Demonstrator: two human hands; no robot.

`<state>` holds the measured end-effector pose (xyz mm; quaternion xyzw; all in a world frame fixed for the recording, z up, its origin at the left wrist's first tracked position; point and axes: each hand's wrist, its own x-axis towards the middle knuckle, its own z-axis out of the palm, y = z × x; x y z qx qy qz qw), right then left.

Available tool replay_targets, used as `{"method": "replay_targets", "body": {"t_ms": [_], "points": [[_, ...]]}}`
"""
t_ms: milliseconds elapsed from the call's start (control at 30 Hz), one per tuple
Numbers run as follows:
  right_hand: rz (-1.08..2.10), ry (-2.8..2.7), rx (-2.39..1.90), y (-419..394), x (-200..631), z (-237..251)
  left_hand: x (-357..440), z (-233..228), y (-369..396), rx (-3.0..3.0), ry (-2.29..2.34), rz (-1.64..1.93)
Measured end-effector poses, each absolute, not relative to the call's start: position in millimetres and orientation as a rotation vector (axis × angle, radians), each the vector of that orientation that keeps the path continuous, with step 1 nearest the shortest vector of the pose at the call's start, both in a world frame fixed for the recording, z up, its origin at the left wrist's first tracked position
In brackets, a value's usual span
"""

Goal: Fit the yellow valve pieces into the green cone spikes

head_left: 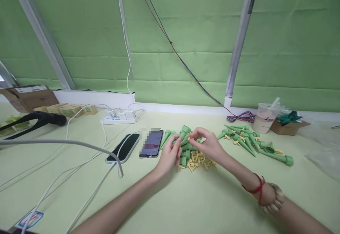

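My left hand (169, 155) grips a green plastic cone spike (183, 135) and holds it just above the table. With the fingertips of my right hand (208, 144) I pinch a small yellow plastic piece (188, 139) against the side of that spike. Below both hands lie a pile of yellow pieces (196, 161) and several more green spikes (186, 153). A red string and a bead bracelet are on my right wrist.
A second heap of green spikes (252, 142) lies to the right, near a plastic drink cup (265, 118) and a small cardboard box (289, 125). Two phones (151, 143) and charging cables lie left of my hands, with a white power strip (120, 117) behind them.
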<state>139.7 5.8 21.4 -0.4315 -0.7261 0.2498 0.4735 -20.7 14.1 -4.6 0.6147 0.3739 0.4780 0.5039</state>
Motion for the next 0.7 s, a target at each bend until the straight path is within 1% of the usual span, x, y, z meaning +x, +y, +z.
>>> {"method": "replay_targets", "body": {"t_ms": [67,133,267,500,700], "points": [[0.953,-1.611,-1.109,4.5,138.2,26.2,-21.4,-4.5,14.4,1.490,0.894,1.186],[1.182,-1.477,-1.136,3.1,136.8,29.6,-22.3,-4.7,14.6,1.523,0.890,1.215],[1.360,-1.350,-1.089,1.9,135.1,30.0,-23.2,-5.9,14.5,1.586,0.907,1.224],[1.291,-1.292,-1.090,8.5,132.6,15.5,-24.4,-12.5,16.4,1.625,1.002,1.246],[0.992,-1.480,-1.108,17.9,135.5,-0.7,-20.6,-14.5,16.5,1.532,0.987,1.172]]}}
